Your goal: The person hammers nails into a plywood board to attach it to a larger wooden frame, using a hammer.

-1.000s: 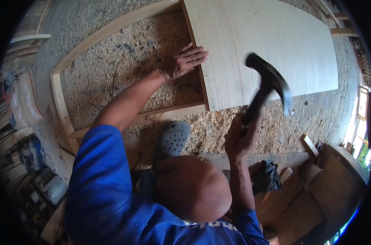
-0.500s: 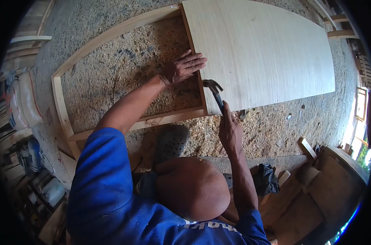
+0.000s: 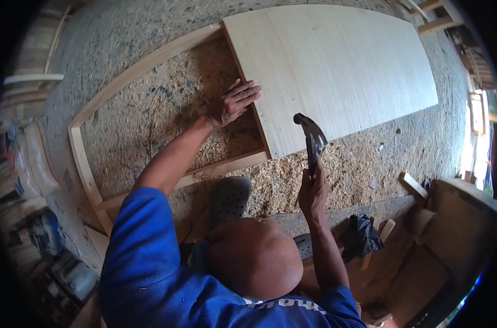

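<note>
Pale plywood shows first: a broad, light-grained flat panel (image 3: 341, 71) lying on the right, its left edge running along a brown strip. To the left of that strip, a light timber frame (image 3: 144, 63) with an angled far side surrounds a patch of the gritty, shaving-strewn floor (image 3: 275, 188).

The person's left hand (image 3: 234, 104) lies spread, gripping nothing, its fingers straight and reaching over the panel's left edge. The right hand (image 3: 315, 191), well apart from it and nearer, is closed round the handle of a dark metal claw hammer (image 3: 312, 134). The hammer's head is over the near left part of the panel; from where I stand I can't tell whether it touches the wood.

A grey perforated clog (image 3: 231, 199) stands just on the near side of the frame, beyond the person's bare knee (image 3: 259, 259). To the right of the right forearm sits a crumpled black plastic bag (image 3: 362, 238), and farther right lies a short pale wooden offcut (image 3: 413, 185).
</note>
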Available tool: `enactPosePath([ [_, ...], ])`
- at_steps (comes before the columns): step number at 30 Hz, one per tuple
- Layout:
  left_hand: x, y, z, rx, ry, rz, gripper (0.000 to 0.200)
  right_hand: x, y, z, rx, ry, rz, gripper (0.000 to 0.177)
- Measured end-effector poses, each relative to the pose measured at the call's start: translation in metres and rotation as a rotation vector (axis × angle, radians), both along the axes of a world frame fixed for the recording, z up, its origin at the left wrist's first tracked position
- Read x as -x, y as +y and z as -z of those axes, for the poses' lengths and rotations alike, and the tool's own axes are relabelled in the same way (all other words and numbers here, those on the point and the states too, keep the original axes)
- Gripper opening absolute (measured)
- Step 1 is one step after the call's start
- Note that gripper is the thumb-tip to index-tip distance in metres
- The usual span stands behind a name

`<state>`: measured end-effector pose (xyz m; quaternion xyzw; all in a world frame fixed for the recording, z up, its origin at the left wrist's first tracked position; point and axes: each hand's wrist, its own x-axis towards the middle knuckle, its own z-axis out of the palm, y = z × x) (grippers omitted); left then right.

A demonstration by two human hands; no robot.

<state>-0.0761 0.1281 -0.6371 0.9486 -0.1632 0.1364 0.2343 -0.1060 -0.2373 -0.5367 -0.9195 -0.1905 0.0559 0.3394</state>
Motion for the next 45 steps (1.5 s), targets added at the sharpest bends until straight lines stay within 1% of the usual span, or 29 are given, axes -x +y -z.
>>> enactPosePath([
  [2, 0.003, -0.012, -0.002, 0.045, -0.022, -0.065, 0.073, 0.01, -0.036, 0.014, 0.038, -0.055, 0.117, 0.049],
  [4, 0.021, -0.05, -0.02, 0.511, 0.118, -0.312, 0.072, 0.028, -0.073, 0.031, 0.058, -0.161, 0.211, 0.052],
  [6, 0.038, -0.083, -0.01, 0.926, 0.311, -0.619, 0.069, 0.056, -0.093, 0.043, 0.056, -0.149, 0.352, 0.052],
  [7, 0.043, -0.094, -0.009, 0.927, 0.354, -0.55, 0.069, 0.068, -0.102, 0.044, 0.091, -0.044, 0.387, 0.05],
  [9, 0.038, -0.107, -0.005, 1.172, 0.469, -0.712, 0.068, 0.087, -0.129, 0.046, 0.096, 0.149, 0.445, 0.046],
  [10, 0.036, -0.119, -0.003, 1.285, 0.559, -0.799, 0.068, 0.094, -0.144, 0.052, 0.024, 0.074, 0.388, 0.043],
  [12, 0.028, -0.132, -0.006, 1.444, 0.477, -0.839, 0.07, 0.09, -0.172, 0.031, 0.175, -0.22, 0.286, 0.029],
  [14, 0.023, -0.133, -0.018, 1.504, 0.528, -0.96, 0.074, 0.079, -0.209, 0.005, 0.273, -0.4, 0.407, 0.017],
  [16, 0.029, -0.132, -0.019, 1.499, 0.55, -0.96, 0.077, 0.069, -0.259, -0.006, 0.365, -0.534, 0.672, 0.01],
  [18, 0.029, -0.124, -0.002, 1.55, 0.56, -0.999, 0.078, 0.065, -0.309, -0.019, 0.348, -0.643, 1.079, 0.014],
  [19, 0.031, -0.117, 0.008, 1.632, 0.627, -0.914, 0.075, 0.066, -0.332, -0.024, 0.325, -0.688, 1.299, 0.017],
  [21, 0.034, -0.115, 0.015, 1.857, 0.755, -0.83, 0.067, 0.091, -0.406, 0.002, 0.248, -0.377, 1.643, 0.022],
  [22, 0.034, -0.113, 0.015, 2.026, 0.862, -0.69, 0.067, 0.112, -0.442, 0.025, -0.064, -0.087, 1.584, 0.028],
  [23, 0.033, -0.115, 0.007, 2.041, 0.899, -0.719, 0.068, 0.132, -0.474, 0.051, -0.368, 0.219, 1.462, 0.039],
  [24, 0.033, -0.114, 0.004, 2.05, 0.937, -0.674, 0.07, 0.134, -0.48, 0.056, -0.397, 0.543, 1.386, 0.049],
  [25, 0.035, -0.107, 0.013, 2.078, 0.958, -0.566, 0.072, 0.124, -0.438, 0.035, -0.493, 0.487, 1.227, 0.052],
  [26, 0.037, -0.1, 0.027, 2.029, 0.941, -0.615, 0.072, 0.137, -0.47, 0.067, -0.042, 0.606, 1.052, 0.05],
  [27, 0.039, -0.098, 0.027, 1.801, 0.84, -0.631, 0.076, 0.132, -0.461, 0.068, 0.353, 0.516, 0.849, 0.045],
  [28, 0.04, -0.1, 0.027, 1.699, 0.811, -0.801, 0.072, 0.125, -0.453, 0.075, 0.793, 0.703, 0.798, 0.038],
  [30, 0.035, -0.101, 0.014, 1.46, 0.856, -0.959, 0.08, 0.115, -0.404, 0.068, 0.422, 0.251, 1.015, 0.031],
  [31, 0.033, -0.103, 0.005, 1.47, 0.838, -0.959, 0.08, 0.106, -0.39, 0.065, 0.416, 0.238, 1.004, 0.031],
  [33, 0.027, -0.113, -0.008, 1.364, 0.832, -1.034, 0.083, 0.091, -0.374, 0.054, 0.463, -0.092, 0.75, 0.028],
  [34, 0.028, -0.116, 0.004, 1.379, 0.836, -1.014, 0.083, 0.087, -0.371, 0.048, 0.473, -0.109, 0.759, 0.028],
  [36, 0.031, -0.114, 0.022, 1.428, 0.784, -1.087, 0.09, 0.077, -0.364, 0.038, 0.312, 0.003, 0.717, 0.028],
  [37, 0.035, -0.106, 0.028, 1.474, 0.858, -0.947, 0.1, 0.077, -0.359, 0.037, 0.22, 0.074, 0.81, 0.036],
  [41, 0.031, -0.108, -0.005, 1.384, 0.913, -0.884, 0.103, 0.076, -0.365, 0.031, 0.222, 0.198, 0.964, 0.046],
  [43, 0.035, -0.128, -0.029, 1.189, 0.781, -1.082, 0.101, 0.08, -0.381, 0.037, 0.462, 0.295, 0.934, 0.046],
  [44, 0.04, -0.129, -0.023, 1.195, 0.78, -1.083, 0.101, 0.081, -0.385, 0.035, 0.465, 0.291, 0.932, 0.046],
  [45, 0.045, -0.129, -0.013, 1.124, 0.553, -1.023, 0.083, 0.078, -0.381, 0.025, 0.57, 0.259, 0.81, 0.042],
])
